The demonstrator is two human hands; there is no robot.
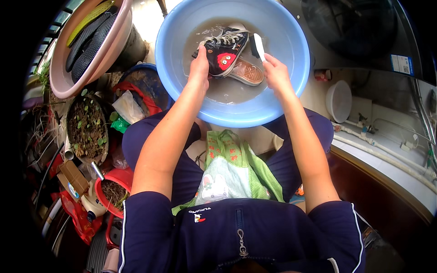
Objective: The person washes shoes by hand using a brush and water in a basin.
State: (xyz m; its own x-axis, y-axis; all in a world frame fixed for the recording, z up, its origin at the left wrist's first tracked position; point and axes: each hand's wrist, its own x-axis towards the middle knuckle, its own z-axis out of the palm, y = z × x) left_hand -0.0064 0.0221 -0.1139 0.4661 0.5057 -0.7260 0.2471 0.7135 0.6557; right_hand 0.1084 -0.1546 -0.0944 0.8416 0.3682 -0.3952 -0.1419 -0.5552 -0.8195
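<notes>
My left hand [200, 67] grips the heel end of a black canvas sneaker [214, 58] with a red patch on its side and pale laces. It is held over a blue plastic basin [181, 99] with murky water [227, 94] in the bottom. Under it a second shoe [246, 71] lies with its brown sole facing up, partly hidden. In my right hand [276, 72] is a white-handled scrub brush [258, 47]. Its dark bristles face the sneaker's toe side, and a small gap seems to separate them.
A pink basin [92, 73] with dark insoles [94, 44] stands at upper left. Below it are a planter of soil [87, 129] and a red bucket [102, 191]. Water pipes [362, 136] and a white bowl [338, 101] are at right. A green apron [232, 167] hangs between my knees.
</notes>
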